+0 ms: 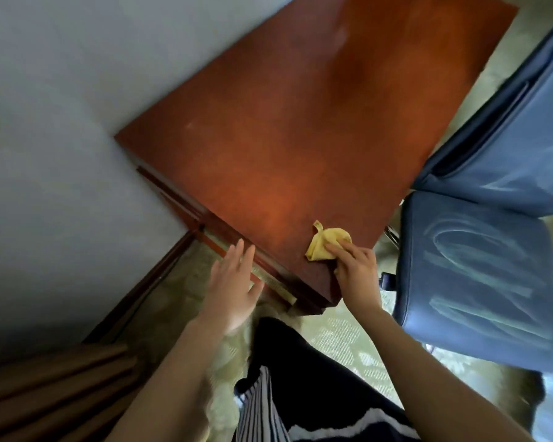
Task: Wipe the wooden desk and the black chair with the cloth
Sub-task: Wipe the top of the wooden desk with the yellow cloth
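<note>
The reddish wooden desk [294, 129] fills the middle of the view, its near corner pointing toward me. A small yellow cloth [324, 242] lies crumpled on the desk near that corner. My right hand [355, 269] presses on the cloth with its fingers laid over it. My left hand [233, 282] hovers with straight fingers beside the desk's left front edge and holds nothing. The chair [479, 275], dark with a bluish sheen and pale streaks on its seat, stands to the right of the desk.
A grey wall [61, 90] runs along the desk's left side, with a dark wooden skirting at its foot. Patterned pale carpet [342, 342] covers the floor. Brown wooden slats [45, 393] sit at the lower left. My dark and striped clothing is at the bottom.
</note>
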